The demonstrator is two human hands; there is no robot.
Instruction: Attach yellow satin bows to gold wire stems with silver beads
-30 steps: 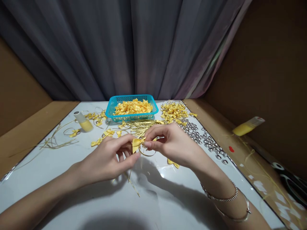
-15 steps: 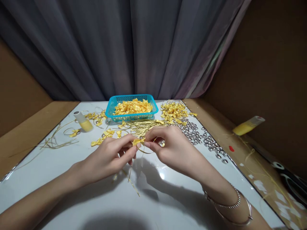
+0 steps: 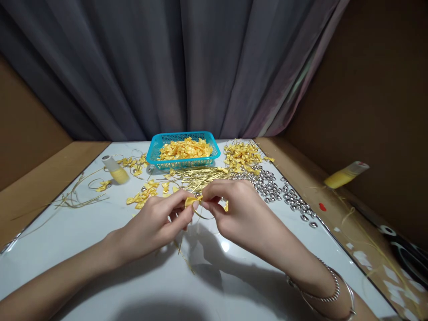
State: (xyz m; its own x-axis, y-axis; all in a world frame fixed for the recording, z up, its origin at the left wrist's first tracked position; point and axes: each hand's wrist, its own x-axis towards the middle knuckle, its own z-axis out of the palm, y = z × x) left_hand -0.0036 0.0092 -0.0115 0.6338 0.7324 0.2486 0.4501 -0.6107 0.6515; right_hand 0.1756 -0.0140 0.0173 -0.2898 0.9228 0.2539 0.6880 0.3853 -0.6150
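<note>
Between my two hands is a small yellow ribbon bow with a gold cord looping below it. My left hand pinches the bow's left side between thumb and fingers. From the other side, my right hand closes thumb and forefinger at the bow's right end, by the cord; the fingertips partly hide the contact. Just beyond the hands lies a bundle of gold cords. Loose yellow bows rest near my left hand, and silver bell-like pieces are spread beyond my right.
A blue basket of yellow bows stands at the back, beside a pile of corded bows. Glue-like bottles stand left and lie right. Black-handled scissors and paper scraps are at the right edge.
Both hands have shifted slightly downward, still pinching the bow. The cord loop beneath it has moved a little lower.
</note>
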